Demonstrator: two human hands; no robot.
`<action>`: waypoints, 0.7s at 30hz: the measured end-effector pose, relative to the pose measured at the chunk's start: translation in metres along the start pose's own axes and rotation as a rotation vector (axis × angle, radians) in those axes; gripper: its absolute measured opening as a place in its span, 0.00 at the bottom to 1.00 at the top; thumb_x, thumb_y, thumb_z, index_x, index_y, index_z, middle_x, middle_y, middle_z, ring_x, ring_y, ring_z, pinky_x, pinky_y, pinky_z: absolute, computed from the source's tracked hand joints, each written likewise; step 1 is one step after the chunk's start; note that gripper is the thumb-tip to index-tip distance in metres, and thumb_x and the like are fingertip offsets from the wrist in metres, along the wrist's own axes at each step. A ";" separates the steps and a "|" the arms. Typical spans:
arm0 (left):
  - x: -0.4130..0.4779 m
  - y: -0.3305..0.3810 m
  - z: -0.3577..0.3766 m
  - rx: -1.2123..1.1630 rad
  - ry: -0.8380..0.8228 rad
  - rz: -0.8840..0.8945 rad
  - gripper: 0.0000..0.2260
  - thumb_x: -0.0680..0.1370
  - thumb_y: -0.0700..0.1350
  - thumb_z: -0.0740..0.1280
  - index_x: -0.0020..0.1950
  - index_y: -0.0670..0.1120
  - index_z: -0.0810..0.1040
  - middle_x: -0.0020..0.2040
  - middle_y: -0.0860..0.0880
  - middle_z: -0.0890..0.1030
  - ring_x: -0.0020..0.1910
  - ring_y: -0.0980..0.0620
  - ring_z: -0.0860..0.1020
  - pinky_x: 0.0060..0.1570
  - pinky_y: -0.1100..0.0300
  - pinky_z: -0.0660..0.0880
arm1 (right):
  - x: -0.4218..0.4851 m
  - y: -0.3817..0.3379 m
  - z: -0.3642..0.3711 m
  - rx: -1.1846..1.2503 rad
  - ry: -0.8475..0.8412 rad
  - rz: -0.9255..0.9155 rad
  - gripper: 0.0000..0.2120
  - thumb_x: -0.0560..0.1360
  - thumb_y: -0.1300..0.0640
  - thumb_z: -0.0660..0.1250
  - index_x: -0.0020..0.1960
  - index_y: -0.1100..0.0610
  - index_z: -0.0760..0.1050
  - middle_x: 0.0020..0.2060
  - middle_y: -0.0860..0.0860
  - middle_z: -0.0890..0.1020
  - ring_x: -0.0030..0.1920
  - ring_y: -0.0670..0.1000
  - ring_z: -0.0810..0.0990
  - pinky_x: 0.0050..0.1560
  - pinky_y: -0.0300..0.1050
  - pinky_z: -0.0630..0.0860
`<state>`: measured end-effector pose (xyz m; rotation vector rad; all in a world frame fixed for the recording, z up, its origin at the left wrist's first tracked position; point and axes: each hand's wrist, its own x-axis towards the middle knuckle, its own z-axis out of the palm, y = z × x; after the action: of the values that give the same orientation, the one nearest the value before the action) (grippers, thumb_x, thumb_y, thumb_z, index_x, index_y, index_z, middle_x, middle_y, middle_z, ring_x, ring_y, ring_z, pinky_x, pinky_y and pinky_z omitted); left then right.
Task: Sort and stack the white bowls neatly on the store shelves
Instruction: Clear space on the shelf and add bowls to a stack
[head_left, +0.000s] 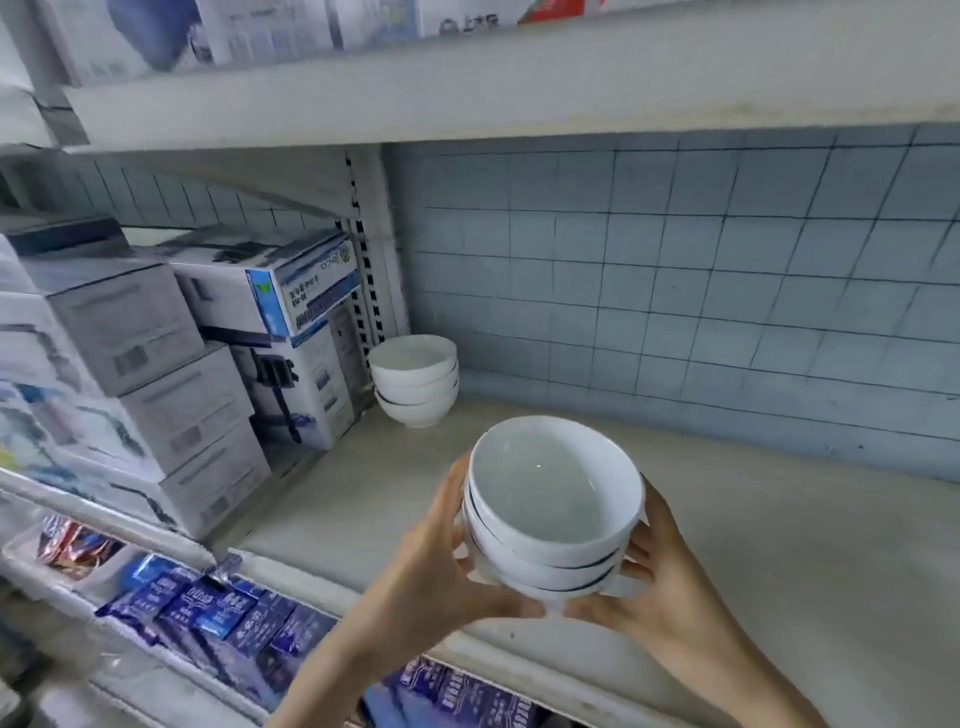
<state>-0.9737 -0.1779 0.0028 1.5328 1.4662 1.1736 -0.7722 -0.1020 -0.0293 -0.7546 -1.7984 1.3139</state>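
Nearest: held stack (550, 499) of three nested white bowls, gripped from both sides. Left hand (441, 561) wrapped round the left wall, fingers curled under the lowest bowl. Right hand (660, 587) likewise on the right wall, thumb up by the rim. Fingertips of both nearly meeting under the foot. Held over the front part of the shelf board (779, 545); cannot tell whether touching it, base hidden by fingers.

Handling, as judged: glazed ceramic, stiff, brittle, slick, fairly heavy as a stack. Liable to chip if knocked rim to rim, and to slide apart if tipped. Best held low, under the bottom bowl with palms against the sides, kept level, set down gently.

Below and left of the held stack: blue packets (218, 618) in a lower tray. Left of it: white cartons (208, 364) piled on the neighbouring bay. Behind and left of it, well apart: second stack (415, 379) of white bowls, upright, in the back corner just beside the slotted post (371, 249).

Shelf board pale, flat, slightly scuffed, bare to the right of the held stack. Behind it: blue-grey tiled wall (675, 286). Above: upper shelf (467, 88) with more boxes.
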 end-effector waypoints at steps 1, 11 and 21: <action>0.002 -0.005 -0.012 -0.015 -0.007 0.003 0.49 0.61 0.39 0.82 0.68 0.68 0.56 0.61 0.70 0.74 0.62 0.64 0.74 0.62 0.60 0.74 | 0.006 0.000 0.011 -0.008 0.016 0.002 0.55 0.48 0.41 0.83 0.67 0.29 0.56 0.60 0.32 0.75 0.60 0.41 0.76 0.62 0.50 0.74; 0.045 -0.055 -0.096 -0.024 -0.103 0.030 0.48 0.61 0.42 0.82 0.69 0.66 0.57 0.60 0.71 0.74 0.60 0.65 0.75 0.59 0.64 0.74 | 0.065 -0.001 0.080 -0.062 0.070 0.054 0.53 0.50 0.40 0.82 0.67 0.29 0.55 0.61 0.33 0.74 0.60 0.40 0.76 0.56 0.38 0.74; 0.109 -0.095 -0.090 -0.159 -0.137 -0.012 0.49 0.55 0.46 0.81 0.67 0.65 0.57 0.65 0.63 0.72 0.66 0.62 0.71 0.54 0.65 0.75 | 0.120 0.027 0.067 -0.054 0.049 0.146 0.52 0.56 0.60 0.82 0.71 0.43 0.56 0.62 0.42 0.75 0.60 0.44 0.77 0.51 0.38 0.76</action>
<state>-1.0969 -0.0687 -0.0398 1.4637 1.2603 1.1274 -0.8919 -0.0296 -0.0377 -0.9544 -1.7738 1.3329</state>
